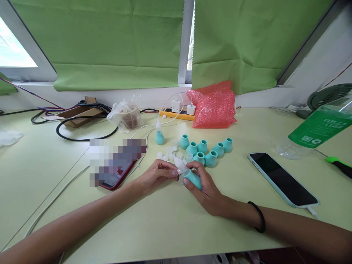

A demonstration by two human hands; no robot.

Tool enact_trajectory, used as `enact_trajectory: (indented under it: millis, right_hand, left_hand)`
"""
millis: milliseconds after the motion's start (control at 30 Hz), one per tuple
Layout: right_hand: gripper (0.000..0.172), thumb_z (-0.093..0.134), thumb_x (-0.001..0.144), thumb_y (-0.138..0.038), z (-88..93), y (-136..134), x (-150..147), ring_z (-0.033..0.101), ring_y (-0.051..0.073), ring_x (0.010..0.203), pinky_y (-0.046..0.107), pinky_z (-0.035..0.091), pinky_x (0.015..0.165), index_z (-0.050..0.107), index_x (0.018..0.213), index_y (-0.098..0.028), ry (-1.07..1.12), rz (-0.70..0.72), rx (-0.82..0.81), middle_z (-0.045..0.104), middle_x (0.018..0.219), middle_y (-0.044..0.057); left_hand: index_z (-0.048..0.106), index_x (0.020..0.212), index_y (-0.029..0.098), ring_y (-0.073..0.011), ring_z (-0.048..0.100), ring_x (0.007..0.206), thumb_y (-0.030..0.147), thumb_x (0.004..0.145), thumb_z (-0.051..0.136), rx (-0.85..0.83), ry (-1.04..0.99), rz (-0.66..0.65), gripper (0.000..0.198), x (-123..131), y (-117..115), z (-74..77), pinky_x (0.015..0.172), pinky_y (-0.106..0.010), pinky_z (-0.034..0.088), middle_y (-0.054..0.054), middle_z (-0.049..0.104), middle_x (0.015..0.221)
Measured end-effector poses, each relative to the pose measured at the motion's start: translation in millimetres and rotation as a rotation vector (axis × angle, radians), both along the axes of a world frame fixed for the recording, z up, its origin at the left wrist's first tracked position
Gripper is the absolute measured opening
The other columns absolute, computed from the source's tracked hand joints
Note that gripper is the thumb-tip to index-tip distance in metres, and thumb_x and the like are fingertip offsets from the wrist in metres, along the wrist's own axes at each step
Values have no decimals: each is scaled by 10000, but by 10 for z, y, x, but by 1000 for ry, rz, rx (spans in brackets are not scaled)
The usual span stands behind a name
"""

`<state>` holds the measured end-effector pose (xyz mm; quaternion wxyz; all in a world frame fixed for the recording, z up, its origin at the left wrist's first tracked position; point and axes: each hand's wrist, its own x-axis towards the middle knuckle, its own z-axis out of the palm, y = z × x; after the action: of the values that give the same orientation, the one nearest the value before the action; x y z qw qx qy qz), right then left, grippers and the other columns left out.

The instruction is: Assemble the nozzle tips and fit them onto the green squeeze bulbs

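My right hand (203, 187) is closed around a teal nasal aspirator bulb (194, 180), which lies tilted in its fingers. A clear nozzle (181, 165) sits on the bulb's mouth and points up and to the left. Beside that nozzle, the fingers of my left hand (161, 174) are pinched together; what lies between them is too small to make out. Several open-mouthed teal bulbs (211, 158) stand just beyond my hands. Small translucent plastic parts (169, 151) lie scattered to their left. One bulb with a nozzle on it (159, 137) stands upright behind these parts.
A phone in a red case (121, 172) lies left, another phone (283, 179) right. Behind stand a bagged tub (129, 119), a yellow power strip (176, 114) with chargers, and pink bubble wrap (213, 106). A green-labelled bottle (320, 124) is far right; white cables cross the left side.
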<state>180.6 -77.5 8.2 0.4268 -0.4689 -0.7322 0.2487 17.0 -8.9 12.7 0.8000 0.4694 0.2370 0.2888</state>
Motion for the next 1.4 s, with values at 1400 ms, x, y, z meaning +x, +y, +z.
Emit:
enact_trajectory:
  millis: [1400]
  right_hand:
    - [222,468,771,-232,-19,-8,11,509,137,723,262,422,654,403,982,-206,-104,-11,38,544,841,20]
  left_hand:
    - [459,495,148,-91,382,419,379,731,415,364,187,389,334,57,-226,-41,439,-230,268,6,432,431]
